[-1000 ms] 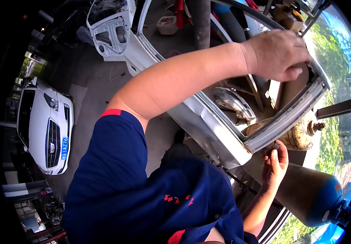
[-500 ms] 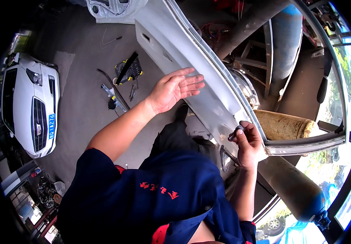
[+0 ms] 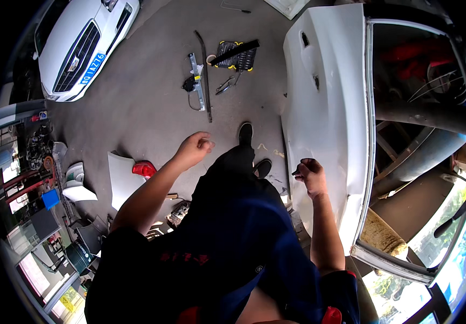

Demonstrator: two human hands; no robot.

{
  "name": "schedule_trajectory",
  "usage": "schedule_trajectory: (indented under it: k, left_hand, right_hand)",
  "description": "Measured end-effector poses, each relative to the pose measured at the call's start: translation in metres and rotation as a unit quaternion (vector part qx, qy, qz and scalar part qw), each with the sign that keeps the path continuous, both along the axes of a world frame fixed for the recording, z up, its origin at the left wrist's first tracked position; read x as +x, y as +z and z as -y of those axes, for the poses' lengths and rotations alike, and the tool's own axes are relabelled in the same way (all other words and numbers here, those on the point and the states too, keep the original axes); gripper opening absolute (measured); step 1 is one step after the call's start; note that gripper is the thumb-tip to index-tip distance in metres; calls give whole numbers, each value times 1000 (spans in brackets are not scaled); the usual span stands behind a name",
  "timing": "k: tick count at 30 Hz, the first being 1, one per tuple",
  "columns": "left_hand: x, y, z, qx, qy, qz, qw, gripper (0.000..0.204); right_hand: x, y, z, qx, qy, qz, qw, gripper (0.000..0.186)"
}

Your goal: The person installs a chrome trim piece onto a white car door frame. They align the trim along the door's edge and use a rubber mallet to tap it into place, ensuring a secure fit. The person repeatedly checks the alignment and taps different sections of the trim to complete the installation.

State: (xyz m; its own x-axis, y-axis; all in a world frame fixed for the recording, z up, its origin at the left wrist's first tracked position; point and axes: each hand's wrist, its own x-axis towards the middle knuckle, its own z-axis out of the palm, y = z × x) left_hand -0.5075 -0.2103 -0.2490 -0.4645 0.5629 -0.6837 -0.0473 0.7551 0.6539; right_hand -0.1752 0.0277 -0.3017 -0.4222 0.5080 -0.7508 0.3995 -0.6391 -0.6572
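My right hand (image 3: 312, 178) pinches a small dark part (image 3: 296, 173) between thumb and fingers; its exact kind is too small to make out. That hand is in front of the lower part of a white car door (image 3: 324, 102), which stands beside me on the right with its bare window frame. My left hand (image 3: 194, 150) hangs over the floor in front of my legs, fingers loosely bent and slightly apart, holding nothing.
On the floor ahead lie a window regulator (image 3: 196, 81), a long dark strip (image 3: 206, 75) and a black tool case (image 3: 238, 56) with yellow clips. A red tail light (image 3: 144, 169) lies beside a white panel (image 3: 120, 178) at left. A white car (image 3: 81, 51) is parked far left.
My view has swung to the right, and I stand farther back from the door. My left hand has come away from the door and its fingers have curled. The right still grips the dark part.
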Motion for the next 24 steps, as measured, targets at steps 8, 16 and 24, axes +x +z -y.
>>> schedule_trajectory:
  k: [8,16,24]
  left_hand:
    - [-92,-134,60,-71,97,-72,990,31]
    - [-186,-51,-200,65,-252,-189,947,43]
    - [-208,-75,-439,217,-304,-126,919,67]
  right_hand:
    - [-55,-10,-54,70,68,121,988,38]
    - [-139,38,-106,123,-124,25,984,24]
    - [-135,82,-182,271,-184,-44,944,23]
